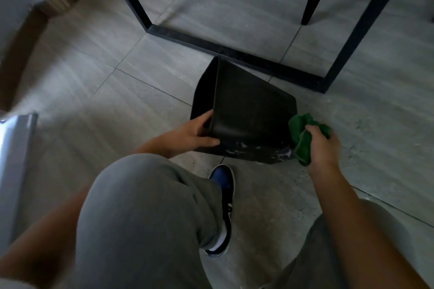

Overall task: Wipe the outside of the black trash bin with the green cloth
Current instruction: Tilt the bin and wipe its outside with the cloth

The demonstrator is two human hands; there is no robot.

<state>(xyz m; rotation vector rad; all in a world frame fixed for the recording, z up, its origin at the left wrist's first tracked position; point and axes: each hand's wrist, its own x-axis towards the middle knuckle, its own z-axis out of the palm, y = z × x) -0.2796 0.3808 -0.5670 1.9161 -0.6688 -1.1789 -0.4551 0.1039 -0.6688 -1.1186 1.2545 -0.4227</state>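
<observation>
As we look down past our bent knees and the blue shoe just behind both hands, we find the work under way but not finished. Our right hand is clenched round the bunched green cloth, which touches the near right corner of the black trash bin. Our left hand grips the bin's rim, thumb on the outer wall and fingers curled over the edge into the opening. The two hands are apart, with the bin lying tipped on its side on the tiled floor between them, mouth toward the left hand and base toward the right.

We judge progress as partial. Pale smears and specks remain along the lower wall nearest us, just left of the cloth. The broad upper face looks dull but free of obvious marks; whether it has been wiped we cannot tell. The far side and the base are hidden.

Beyond the hands, a black metal frame stands on the floor.
</observation>
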